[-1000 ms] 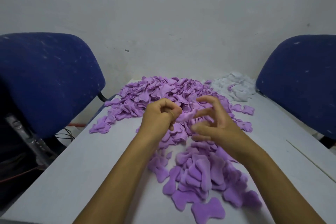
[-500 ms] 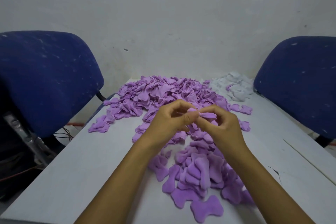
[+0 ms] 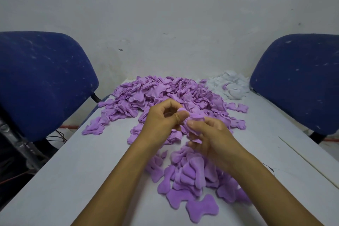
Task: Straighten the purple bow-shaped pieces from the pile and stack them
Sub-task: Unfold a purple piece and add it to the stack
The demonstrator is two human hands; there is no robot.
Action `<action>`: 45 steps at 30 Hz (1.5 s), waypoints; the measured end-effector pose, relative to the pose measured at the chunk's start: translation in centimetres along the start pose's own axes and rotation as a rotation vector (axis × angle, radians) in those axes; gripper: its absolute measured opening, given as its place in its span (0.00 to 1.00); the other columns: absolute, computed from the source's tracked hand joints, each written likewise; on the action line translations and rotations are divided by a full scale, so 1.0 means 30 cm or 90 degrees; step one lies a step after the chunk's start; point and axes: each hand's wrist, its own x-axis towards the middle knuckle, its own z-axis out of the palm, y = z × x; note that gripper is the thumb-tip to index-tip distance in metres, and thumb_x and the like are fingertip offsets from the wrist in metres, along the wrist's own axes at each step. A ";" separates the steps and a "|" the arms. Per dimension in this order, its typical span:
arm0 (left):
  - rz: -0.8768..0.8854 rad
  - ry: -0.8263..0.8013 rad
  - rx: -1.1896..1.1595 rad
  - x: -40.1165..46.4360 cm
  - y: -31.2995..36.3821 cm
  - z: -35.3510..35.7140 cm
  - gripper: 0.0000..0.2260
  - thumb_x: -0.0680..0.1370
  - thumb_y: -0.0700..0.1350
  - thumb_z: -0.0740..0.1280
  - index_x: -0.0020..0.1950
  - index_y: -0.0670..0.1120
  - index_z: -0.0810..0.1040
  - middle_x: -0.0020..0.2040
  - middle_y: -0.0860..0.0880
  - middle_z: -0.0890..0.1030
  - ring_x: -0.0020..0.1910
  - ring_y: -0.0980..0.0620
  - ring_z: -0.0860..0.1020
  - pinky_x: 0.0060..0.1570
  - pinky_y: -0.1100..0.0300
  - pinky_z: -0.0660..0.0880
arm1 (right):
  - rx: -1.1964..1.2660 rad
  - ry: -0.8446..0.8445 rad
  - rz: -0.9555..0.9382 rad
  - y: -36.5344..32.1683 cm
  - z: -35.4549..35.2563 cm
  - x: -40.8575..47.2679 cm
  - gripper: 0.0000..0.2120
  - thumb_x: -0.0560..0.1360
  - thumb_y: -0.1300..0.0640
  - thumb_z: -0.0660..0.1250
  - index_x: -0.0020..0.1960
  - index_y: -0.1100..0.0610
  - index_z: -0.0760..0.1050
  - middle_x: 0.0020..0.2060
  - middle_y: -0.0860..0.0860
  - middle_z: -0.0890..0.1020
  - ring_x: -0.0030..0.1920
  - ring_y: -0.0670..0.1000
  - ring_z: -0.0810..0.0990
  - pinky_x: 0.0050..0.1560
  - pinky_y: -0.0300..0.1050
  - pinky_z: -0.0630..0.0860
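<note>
Left hand: the left hand (image 3: 165, 121) is raised above the table, thumb and curled fingers pinching the far end of a small purple bow-shaped fabric piece (image 3: 193, 118).
Right hand: the right hand (image 3: 211, 137) meets the left at the centre of the view; its thumb and fingers are curled round the near end of the same piece, and purple fabric also shows beneath its fingers.
Held piece: crumpled and folded between the two hands, clear of the tabletop, above the gap between the two purple groups.
Large pile: a loose heap of purple bow-shaped pieces (image 3: 165, 93) covers the far middle of the light grey table (image 3: 73, 180), with stray pieces spread off its left and right edges.
Near stack: flattened purple pieces (image 3: 190, 176) lie overlapped close to the camera, partly under the right forearm; one flat bow-shaped piece (image 3: 201, 209) lies at the near edge of this group, just touching its neighbours.
White pile: a smaller heap of white fabric pieces (image 3: 231, 84) sits at the far right corner, just beside the purple heap.
Chairs: a blue upholstered chair back (image 3: 42, 79) stands left of the table and a second blue chair back (image 3: 297, 79) stands right.
Background: a plain pale wall (image 3: 165, 14) rises behind the table.
</note>
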 end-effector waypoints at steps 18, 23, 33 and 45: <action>0.020 -0.039 -0.030 -0.011 0.011 0.037 0.07 0.78 0.34 0.65 0.41 0.41 0.72 0.31 0.51 0.77 0.28 0.55 0.74 0.30 0.64 0.73 | -0.104 0.028 -0.118 -0.033 -0.039 -0.026 0.03 0.74 0.62 0.70 0.42 0.61 0.77 0.34 0.57 0.84 0.29 0.49 0.79 0.23 0.37 0.70; 0.034 -0.022 0.001 -0.035 0.038 0.083 0.10 0.77 0.31 0.66 0.38 0.43 0.72 0.30 0.46 0.75 0.29 0.51 0.70 0.29 0.63 0.69 | -0.223 0.189 -0.177 -0.024 -0.021 -0.011 0.12 0.74 0.66 0.69 0.34 0.58 0.72 0.22 0.51 0.76 0.21 0.48 0.71 0.23 0.37 0.65; 0.081 -0.094 -0.037 -0.047 0.070 0.100 0.05 0.75 0.43 0.67 0.38 0.47 0.76 0.32 0.48 0.77 0.30 0.50 0.72 0.30 0.58 0.71 | -0.457 0.391 -0.331 -0.015 0.005 0.036 0.10 0.70 0.69 0.64 0.34 0.57 0.70 0.25 0.47 0.70 0.28 0.46 0.65 0.30 0.43 0.63; 0.018 0.130 -0.037 -0.027 0.026 0.060 0.09 0.72 0.29 0.71 0.38 0.42 0.81 0.31 0.49 0.82 0.29 0.53 0.77 0.29 0.62 0.76 | -0.198 -0.021 -0.137 -0.052 -0.002 -0.018 0.12 0.79 0.64 0.66 0.58 0.51 0.72 0.40 0.59 0.85 0.37 0.52 0.85 0.30 0.43 0.79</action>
